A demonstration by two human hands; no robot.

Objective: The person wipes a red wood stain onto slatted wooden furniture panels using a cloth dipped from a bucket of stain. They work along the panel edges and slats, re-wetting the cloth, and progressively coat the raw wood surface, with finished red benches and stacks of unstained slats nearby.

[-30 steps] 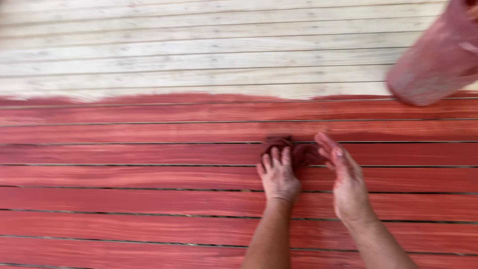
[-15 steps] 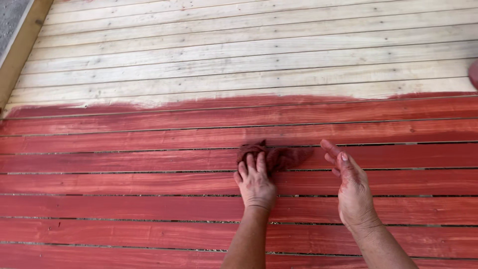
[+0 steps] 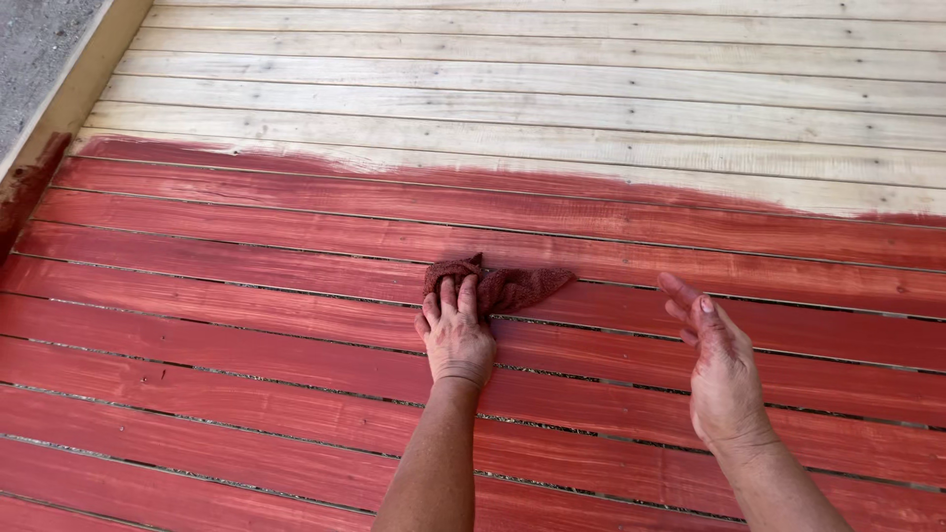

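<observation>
My left hand (image 3: 454, 333) presses flat on a red-stained rag (image 3: 512, 285) that lies on the deck boards (image 3: 246, 315). The near boards are coated in wet-looking red stain. The far boards (image 3: 552, 89) are bare pale wood. My right hand (image 3: 717, 365) rests on its edge on a stained board to the right of the rag, fingers apart and smeared red, holding nothing. About a hand's width separates the rag's right tip from my right fingertips.
The stain's uneven edge (image 3: 493, 179) runs across the deck between red and bare wood. At the far left a wooden border plank (image 3: 69, 94) edges the deck, with grey gravel ground (image 3: 34, 49) beyond it.
My left hand has slid the rag to the left along the boards. The view has shifted left too, so the red bucket at upper right has left the frame and the deck's left edge has appeared.
</observation>
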